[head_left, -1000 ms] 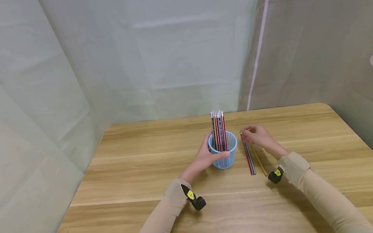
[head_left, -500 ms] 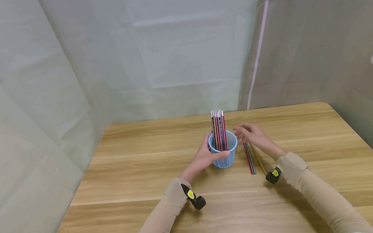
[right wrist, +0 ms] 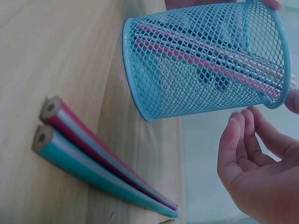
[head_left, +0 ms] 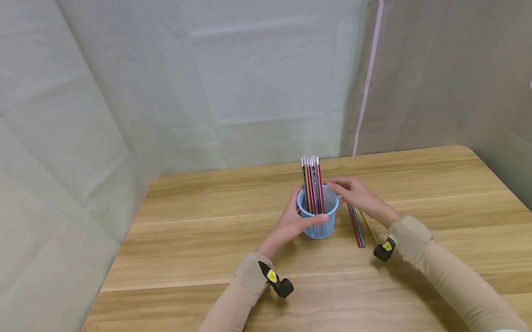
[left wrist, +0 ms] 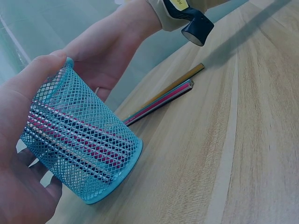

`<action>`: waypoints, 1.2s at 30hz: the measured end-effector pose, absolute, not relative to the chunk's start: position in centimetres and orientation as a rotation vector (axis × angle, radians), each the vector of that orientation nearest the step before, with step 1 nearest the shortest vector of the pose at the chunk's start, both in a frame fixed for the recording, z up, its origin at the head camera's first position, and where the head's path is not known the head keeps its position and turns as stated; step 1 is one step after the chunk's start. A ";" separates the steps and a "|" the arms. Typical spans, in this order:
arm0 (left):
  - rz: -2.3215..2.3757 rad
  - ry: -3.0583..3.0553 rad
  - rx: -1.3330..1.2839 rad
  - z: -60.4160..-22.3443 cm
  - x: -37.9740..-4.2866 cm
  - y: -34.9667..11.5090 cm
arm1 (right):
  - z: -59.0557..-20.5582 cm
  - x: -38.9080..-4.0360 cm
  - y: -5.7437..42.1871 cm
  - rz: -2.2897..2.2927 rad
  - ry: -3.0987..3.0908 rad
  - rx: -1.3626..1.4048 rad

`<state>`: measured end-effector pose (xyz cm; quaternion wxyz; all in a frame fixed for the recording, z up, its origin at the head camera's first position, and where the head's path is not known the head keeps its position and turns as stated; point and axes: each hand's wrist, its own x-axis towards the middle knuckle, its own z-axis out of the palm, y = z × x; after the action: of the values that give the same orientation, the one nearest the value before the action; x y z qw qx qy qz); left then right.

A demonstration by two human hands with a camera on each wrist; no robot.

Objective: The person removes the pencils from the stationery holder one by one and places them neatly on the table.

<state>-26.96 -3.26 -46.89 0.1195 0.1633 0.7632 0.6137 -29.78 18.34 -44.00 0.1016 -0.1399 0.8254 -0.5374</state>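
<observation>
A light blue mesh pencil cup point(head_left: 333, 220) stands upright with several pencils point(head_left: 312, 182) in it, leaning together at its left side. My left hand point(head_left: 293, 225) grips the cup, thumb across the near side and fingers curled behind. At the cup's right rim is my right hand point(head_left: 359, 197), fingers relaxed; in the right wrist view its fingertips point(right wrist: 237, 122) are right at the mesh wall, with the thumb near the rim. Under this hand lie a red pencil point(right wrist: 88, 127) and a teal pencil point(right wrist: 77, 158), side by side. A gold pencil point(left wrist: 180, 80) lies beside them, partly hidden in the head view.
The wooden table point(head_left: 195, 244) reaches back to a pale cloth wall point(head_left: 258, 76). Grey cloth point(head_left: 484, 44) with a flower print hangs on the right. Each wrist carries a small black camera point(head_left: 283, 288).
My right hand has moved left from the loose pencils to the cup's right rim, uncovering less of the table pencils' far ends. My left hand keeps its grip on the cup.
</observation>
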 end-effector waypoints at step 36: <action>1.825 2.187 0.478 -46.8 -27.0 -3.3 | -43.5 -30.5 15.9 -1.640 2.528 -0.439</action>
<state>-27.01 -3.26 -46.76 0.1261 0.1641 0.7511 0.6269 -30.47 15.90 -43.54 0.0479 -0.1440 0.8292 -0.5379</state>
